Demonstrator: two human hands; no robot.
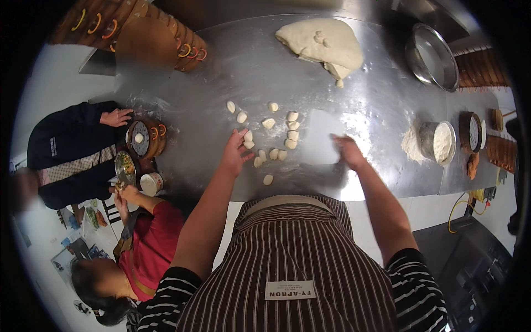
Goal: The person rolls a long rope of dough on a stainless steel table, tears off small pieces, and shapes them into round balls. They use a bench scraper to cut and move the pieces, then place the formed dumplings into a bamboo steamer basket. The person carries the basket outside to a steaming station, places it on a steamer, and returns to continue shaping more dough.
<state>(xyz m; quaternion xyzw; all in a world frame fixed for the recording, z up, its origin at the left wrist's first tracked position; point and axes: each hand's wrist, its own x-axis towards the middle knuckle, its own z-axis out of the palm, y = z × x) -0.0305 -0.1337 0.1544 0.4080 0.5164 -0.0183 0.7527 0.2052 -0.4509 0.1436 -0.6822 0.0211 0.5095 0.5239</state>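
Note:
My left hand point(235, 153) is over the steel worktop point(199, 124), its fingers apart beside two small dough pieces point(248, 140); whether it touches them is unclear. Several more pale dough pieces lie around it, some singly, some in touching pairs, such as the pair point(292, 140) to its right. My right hand point(347, 150) is blurred, at the right edge of a flat, whitish, roughly rectangular sheet point(321, 137); its grip cannot be made out. A large mass of dough point(327, 43) lies farther back, with small lumps on top.
At right are a flour container point(443, 143), spilled flour point(410, 143) and a metal bowl point(433, 56). Bamboo steamers point(182, 45) are stacked back left. At left, two co-workers point(145, 245) point(70, 157) are near a small steamer point(155, 139) and a bowl of filling point(125, 168).

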